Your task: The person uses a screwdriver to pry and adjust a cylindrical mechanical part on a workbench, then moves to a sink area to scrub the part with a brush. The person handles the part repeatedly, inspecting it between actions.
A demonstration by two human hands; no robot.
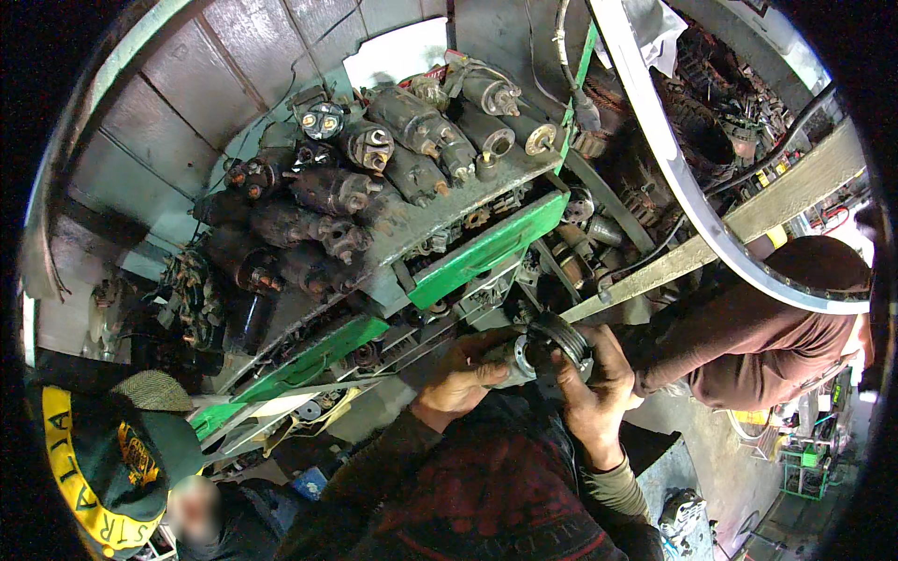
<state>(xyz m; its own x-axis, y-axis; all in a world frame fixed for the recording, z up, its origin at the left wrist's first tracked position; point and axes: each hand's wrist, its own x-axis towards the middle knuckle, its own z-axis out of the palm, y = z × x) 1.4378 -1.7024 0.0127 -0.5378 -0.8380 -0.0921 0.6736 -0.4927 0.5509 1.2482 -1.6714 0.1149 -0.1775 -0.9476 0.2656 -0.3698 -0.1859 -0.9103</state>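
Observation:
My left hand (458,383) is closed around the grey metal housing (513,362) of a machine part in front of my chest. My right hand (594,393) grips its dark, grooved round end (557,341), the thumb pressed at the opening facing me. Whether housing and grooved end are separate pieces I cannot tell. Just beyond my hands are green drawer fronts (486,252), one open with small metal parts inside.
A metal shelf (393,234) bears several grimy cylindrical motors (402,122). A wooden beam (627,280) and pale curved rail (697,206) cross the right. A person in brown (767,346) is at right, another in a black-and-yellow cap (122,449) at lower left.

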